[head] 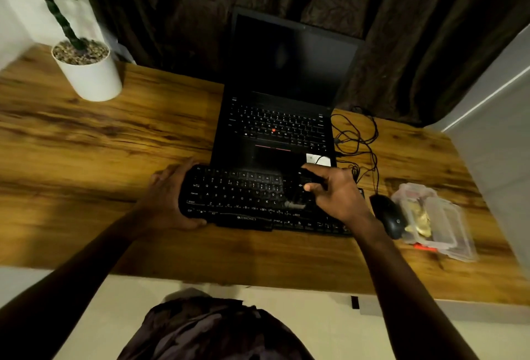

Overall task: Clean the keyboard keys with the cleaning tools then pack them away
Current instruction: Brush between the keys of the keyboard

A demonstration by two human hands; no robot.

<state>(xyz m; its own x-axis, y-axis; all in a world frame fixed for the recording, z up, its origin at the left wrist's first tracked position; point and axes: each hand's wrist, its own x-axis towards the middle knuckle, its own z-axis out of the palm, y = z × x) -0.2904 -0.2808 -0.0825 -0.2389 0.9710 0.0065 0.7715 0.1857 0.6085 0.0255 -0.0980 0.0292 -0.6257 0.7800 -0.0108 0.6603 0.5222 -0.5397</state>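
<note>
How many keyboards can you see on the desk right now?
2. The external keyboard lies at the front, gripped at its end by the left hand, with the right hand over its keys. The laptop behind it has its own built-in keyboard.

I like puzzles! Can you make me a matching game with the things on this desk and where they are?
Things:
1. plant pot
2. mouse
3. laptop
4. left hand

Places:
A. behind the keyboard
B. far left corner of the desk
C. gripping the keyboard's left end
D. between the keyboard and the clear plastic case

Pairs: 1-B, 2-D, 3-A, 4-C
</note>
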